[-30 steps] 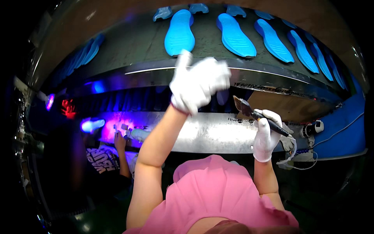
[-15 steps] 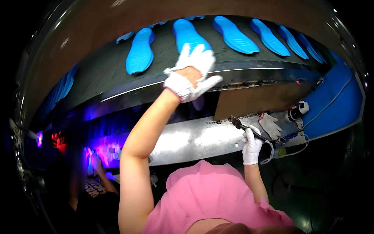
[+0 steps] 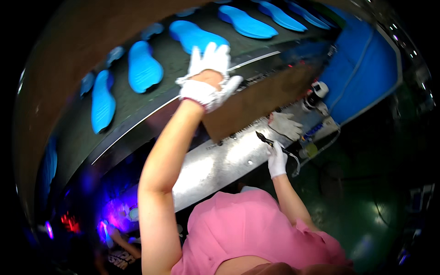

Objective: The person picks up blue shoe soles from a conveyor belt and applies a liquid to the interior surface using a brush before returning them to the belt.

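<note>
My left hand [image 3: 208, 78], in a white knit glove with a bare patch at its back, reaches up over the dark belt [image 3: 172, 68]. Its fingers are stretched out and spread at the near end of a bright blue shoe sole [image 3: 195, 36]; whether the fingertips press on it is hidden. Lower right, my right hand [image 3: 277, 161], also gloved in white, grips a slim black brush [image 3: 265, 139] with its dark tip pointing up and left. The brush is above the metal shelf [image 3: 197, 172], away from the soles.
More blue soles [image 3: 145, 67] lie spaced along the belt. A brown board [image 3: 261, 103] stands below the belt's edge. A loose glove [image 3: 285, 126] and a white-and-black device [image 3: 316, 94] rest at the shelf's right end. Left, under violet light, is a co-worker's hand [image 3: 115, 236].
The view has turned, and the soles and shelf now sit farther left and tilted. My left hand stays spread at a sole's near end. My right hand still holds the brush.
</note>
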Tool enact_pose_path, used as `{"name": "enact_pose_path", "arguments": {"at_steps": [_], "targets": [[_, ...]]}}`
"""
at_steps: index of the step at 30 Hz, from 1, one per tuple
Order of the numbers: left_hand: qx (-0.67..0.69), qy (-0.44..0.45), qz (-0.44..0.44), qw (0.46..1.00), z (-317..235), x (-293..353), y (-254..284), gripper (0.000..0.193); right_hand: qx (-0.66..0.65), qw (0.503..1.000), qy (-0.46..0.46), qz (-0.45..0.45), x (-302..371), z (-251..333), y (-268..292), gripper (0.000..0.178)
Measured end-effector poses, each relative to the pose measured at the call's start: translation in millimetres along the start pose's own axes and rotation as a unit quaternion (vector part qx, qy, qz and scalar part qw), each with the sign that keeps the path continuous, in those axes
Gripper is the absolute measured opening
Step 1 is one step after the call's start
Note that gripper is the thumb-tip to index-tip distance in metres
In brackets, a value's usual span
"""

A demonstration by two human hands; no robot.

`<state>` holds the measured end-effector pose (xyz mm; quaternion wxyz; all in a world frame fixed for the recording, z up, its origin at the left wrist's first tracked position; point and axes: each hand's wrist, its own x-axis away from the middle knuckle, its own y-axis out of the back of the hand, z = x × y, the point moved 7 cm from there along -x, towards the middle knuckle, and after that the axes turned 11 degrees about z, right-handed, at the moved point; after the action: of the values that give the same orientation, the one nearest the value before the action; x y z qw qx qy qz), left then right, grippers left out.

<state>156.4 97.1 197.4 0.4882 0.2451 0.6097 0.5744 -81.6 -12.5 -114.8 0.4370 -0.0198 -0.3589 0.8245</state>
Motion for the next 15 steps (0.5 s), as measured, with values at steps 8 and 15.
{"name": "enact_pose_path", "arguments": {"at_steps": [8, 15], "targets": [[0.095, -0.173, -0.154, 0.968, -38, 84, 12, 0.031, -0.107, 0.985, -0.054, -0.121, -95, -20, 97, 0.031], [0.322, 0.094, 0.013, 0.942, -30, 211, -89, 0.013, -0.068, 0.984, -0.131, -0.102, -150, -37, 104, 0.04]]}}
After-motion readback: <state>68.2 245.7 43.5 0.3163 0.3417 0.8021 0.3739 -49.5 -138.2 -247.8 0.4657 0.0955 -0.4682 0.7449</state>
